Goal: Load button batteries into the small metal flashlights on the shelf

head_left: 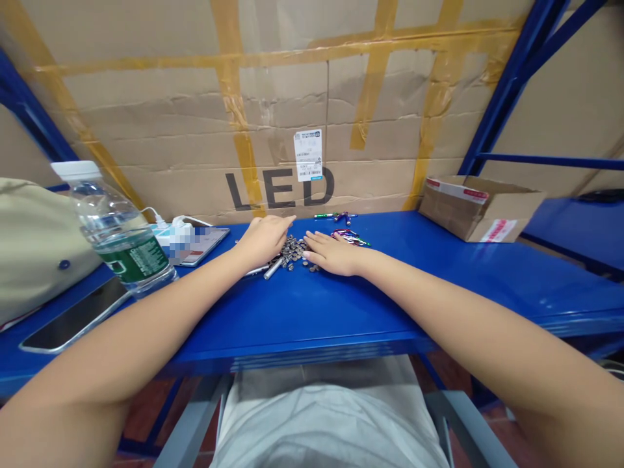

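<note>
Small round metal pieces [294, 250] lie in a loose pile on the blue table [302, 312]. At the pile's left edge is my left hand [266, 239], its index finger stretched out to the right; whether anything is under its fingers is hidden. My right hand [334, 253] lies palm down with spread fingers on the right edge of the pile, touching some pieces. A silver tube [273, 268] rests just below the pile. Behind my right hand are several colourful shiny pens [351, 238], with a green one [323, 216] farther back.
On the left are a water bottle [129, 234], a phone [75, 315], a beige bag [41, 250], a flat tablet-like item [202, 247] and a white charger. An open carton [453, 214] stands back right. A large cardboard sheet [185, 143] rises behind the table.
</note>
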### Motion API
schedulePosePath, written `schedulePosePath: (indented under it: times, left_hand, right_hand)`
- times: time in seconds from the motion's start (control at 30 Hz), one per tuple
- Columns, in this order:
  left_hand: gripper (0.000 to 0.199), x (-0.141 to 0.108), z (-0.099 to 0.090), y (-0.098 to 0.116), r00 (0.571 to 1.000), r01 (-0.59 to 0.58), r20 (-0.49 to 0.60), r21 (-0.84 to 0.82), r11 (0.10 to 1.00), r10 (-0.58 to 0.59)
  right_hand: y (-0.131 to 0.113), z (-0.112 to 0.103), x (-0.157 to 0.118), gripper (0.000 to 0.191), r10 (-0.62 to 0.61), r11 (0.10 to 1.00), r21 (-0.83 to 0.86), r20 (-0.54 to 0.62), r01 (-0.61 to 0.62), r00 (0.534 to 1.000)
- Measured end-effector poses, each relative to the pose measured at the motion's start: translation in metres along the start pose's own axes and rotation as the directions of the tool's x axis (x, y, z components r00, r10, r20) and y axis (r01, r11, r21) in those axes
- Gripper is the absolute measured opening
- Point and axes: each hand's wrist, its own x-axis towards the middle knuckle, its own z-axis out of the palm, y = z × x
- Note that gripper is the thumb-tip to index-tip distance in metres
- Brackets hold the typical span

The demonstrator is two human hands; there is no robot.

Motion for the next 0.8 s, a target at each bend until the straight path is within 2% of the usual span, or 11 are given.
schedulePosePath:
  times: [0.13,0.3,0.43,0.67,0.8]
  left_hand:
    - [0.045,0.0,-0.001,0.001,0.993,-0.104,0.05,-0.019,0.994,0.105]
    - [0.042,-0.001,0.004,0.003,0.971,-0.203,0.131,-0.002,0.979,0.201]
    - [0.044,-0.001,0.009,0.004,0.951,-0.268,0.158,0.003,0.963,0.264]
    - [0.044,-0.003,0.007,0.007,0.947,-0.28,0.162,-0.01,0.96,0.278]
    - [0.044,-0.003,0.006,0.009,0.951,-0.276,0.138,-0.024,0.961,0.277]
  right_hand:
    - [0.007,-0.003,0.0,0.063,0.022,0.999,-0.042,0.022,-0.021,1.0]
    - [0.017,-0.012,-0.001,0.056,0.079,0.995,-0.05,-0.085,-0.083,0.993]
    - [0.023,-0.017,-0.004,0.059,0.109,0.993,-0.031,-0.087,-0.112,0.99]
    - [0.026,-0.014,-0.002,0.066,0.107,0.994,0.035,-0.146,-0.103,0.984]
    - [0.026,-0.014,-0.001,0.066,0.09,0.996,0.024,-0.11,-0.088,0.99]
